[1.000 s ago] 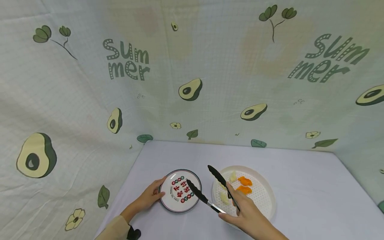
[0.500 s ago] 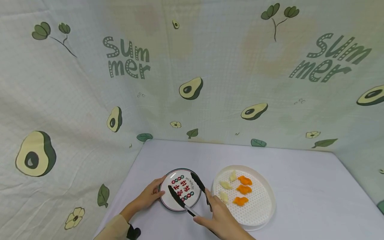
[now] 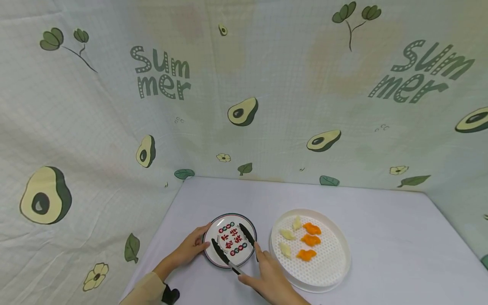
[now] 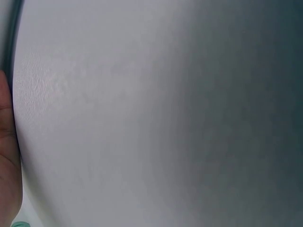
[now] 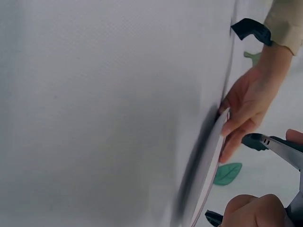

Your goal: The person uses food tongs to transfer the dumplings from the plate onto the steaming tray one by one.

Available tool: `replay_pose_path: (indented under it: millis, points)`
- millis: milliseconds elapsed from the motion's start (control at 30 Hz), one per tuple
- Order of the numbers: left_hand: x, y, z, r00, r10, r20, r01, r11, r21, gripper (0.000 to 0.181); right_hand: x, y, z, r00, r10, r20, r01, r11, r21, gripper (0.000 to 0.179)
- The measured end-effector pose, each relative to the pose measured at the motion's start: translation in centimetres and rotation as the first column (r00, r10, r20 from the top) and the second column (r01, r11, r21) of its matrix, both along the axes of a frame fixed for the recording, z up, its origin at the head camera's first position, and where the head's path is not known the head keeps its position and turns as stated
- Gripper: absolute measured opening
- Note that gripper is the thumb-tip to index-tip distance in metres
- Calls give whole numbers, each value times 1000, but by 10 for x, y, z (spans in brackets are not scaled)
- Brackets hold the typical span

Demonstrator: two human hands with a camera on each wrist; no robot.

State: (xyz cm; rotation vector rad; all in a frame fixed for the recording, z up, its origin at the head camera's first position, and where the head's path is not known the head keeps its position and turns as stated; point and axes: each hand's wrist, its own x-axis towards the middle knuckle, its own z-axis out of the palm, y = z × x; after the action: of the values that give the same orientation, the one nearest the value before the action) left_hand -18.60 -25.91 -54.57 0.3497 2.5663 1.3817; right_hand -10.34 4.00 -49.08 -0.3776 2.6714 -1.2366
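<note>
My left hand (image 3: pixel 189 247) pinches the left rim of a round white plate (image 3: pixel 228 216) with red characters and a dark edge line. The thumb lies on top of the rim. Above this plate, my right hand (image 3: pixel 268 273) grips black-tipped metal tongs (image 3: pixel 222 254); their arms are spread, with nothing between the tips. In the right wrist view the plate (image 5: pixel 204 170) is seen edge-on, under the left hand (image 5: pixel 251 101). Only part of the palm of the left hand (image 4: pixel 7 165) appears in the left wrist view.
Right of the plate stands a round white perforated tray (image 3: pixel 341 254). Several pieces lie in it: wavy orange ones (image 3: pixel 310 240) and pale yellow ones (image 3: pixel 286 234). A white cloth covers the table (image 3: pixel 389 245); an avocado-print curtain (image 3: pixel 267 76) hangs behind it and at the sides.
My right hand has carried the spread tongs leftward from over the tray's left side to over the plate, uncovering the tray's pieces. The left hand stays on the plate rim.
</note>
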Motion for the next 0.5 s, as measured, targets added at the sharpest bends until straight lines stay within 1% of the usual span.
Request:
replay_pose_path:
  millis: [67,233,500]
  points:
    - [0,0,0,1000,1,-3,-1,1000,-8,65,-1,-2,-3,1000,-5,12,5,1000,-7,106]
    - [0,-1,-1,1000,-5,-12,5,1000,-23,65,-4,-5,-11,1000,-6,1,6,1000,-14,105]
    - [-3,-2,-3,999,-35,-12,35,999,8,65,-9,-9,-19,1000,11,11,-10,1000,-7,105]
